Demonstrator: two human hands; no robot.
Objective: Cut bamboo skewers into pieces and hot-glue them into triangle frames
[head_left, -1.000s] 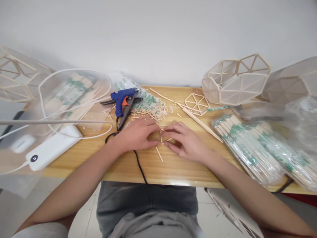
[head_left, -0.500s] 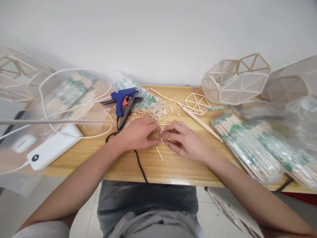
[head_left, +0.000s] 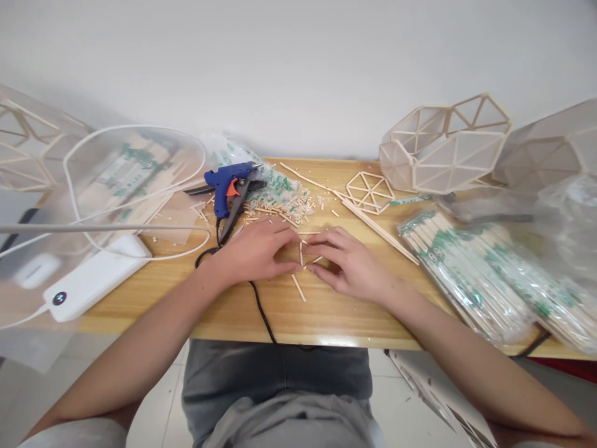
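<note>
Short wooden sticks (head_left: 301, 254) lie on the table between my hands, with their ends meeting at angles. The curled thumb and fingers of my left hand (head_left: 267, 250) hold them from the left. From the other side, my right hand (head_left: 349, 261) has its bent fingertips and thumb on the same sticks. Its fingers partly hide the pieces on the right. A loose short stick (head_left: 298, 288) points toward me just below the hands. Behind my left hand, a blue glue gun (head_left: 226, 186) rests on dark-handled cutters (head_left: 237, 208).
Stick offcuts (head_left: 298, 211) and a plastic bag (head_left: 275, 186) lie behind my hands. A flat hexagonal stick frame (head_left: 370, 193) and long sticks (head_left: 380, 230) sit behind right. Bagged sticks (head_left: 466, 274) and a panelled stick structure (head_left: 454, 155) stand right; a white power bank (head_left: 97, 277) with cables lies left.
The view has shifted slightly. My right fingertips have moved a little, so more of the sticks shows between the hands. Both hands stay at the same sticks.
</note>
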